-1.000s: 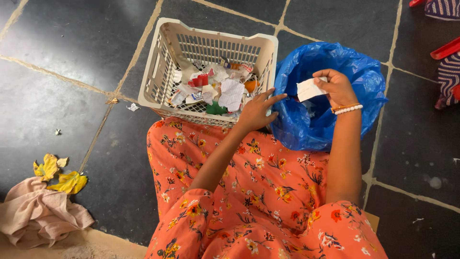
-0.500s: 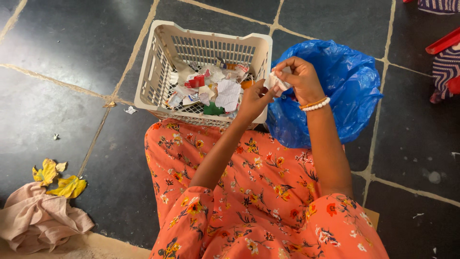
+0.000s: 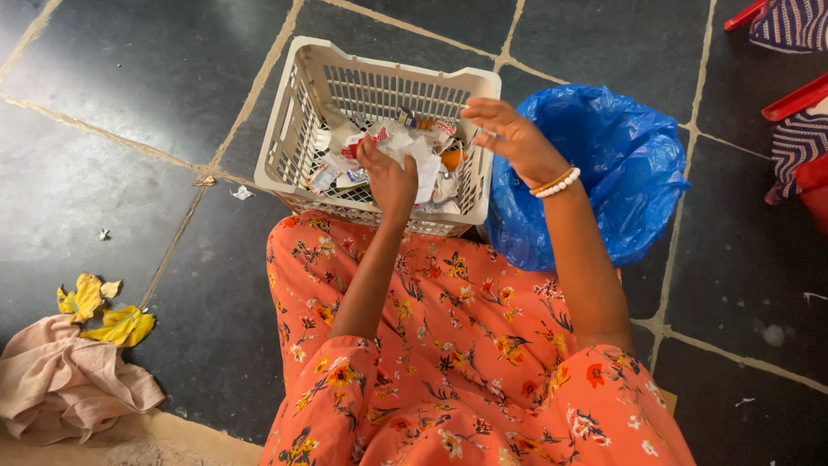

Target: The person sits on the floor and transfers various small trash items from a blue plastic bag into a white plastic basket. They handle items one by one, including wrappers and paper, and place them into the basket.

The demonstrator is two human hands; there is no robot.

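While the left hand [image 3: 390,177] is reaching down into the cream slatted basket [image 3: 293,129], its fingers are curling onto the heap of torn paper scraps [image 3: 414,151] lying there, though whether they are pinching a piece cannot be told from this angle. The scraps, white, red and orange, are lying just under and beyond that hand, against the basket's far and right walls. The right hand [image 3: 509,134] is hovering above the basket's right rim, fingers loosely spread and bent, with nothing visible between them; a beaded bracelet [image 3: 556,183] is sitting at its wrist. Just to the right of that hand, the blue plastic bag [image 3: 621,164] is standing open on the dark stone floor [image 3: 129,78], touching the basket's side. Below both hands, the person's orange flowered garment [image 3: 448,345] is covering the lap. Well to the left of the left hand, a pink cloth [image 3: 65,388] is lying crumpled on the floor with yellow leaves [image 3: 108,315] beside it.
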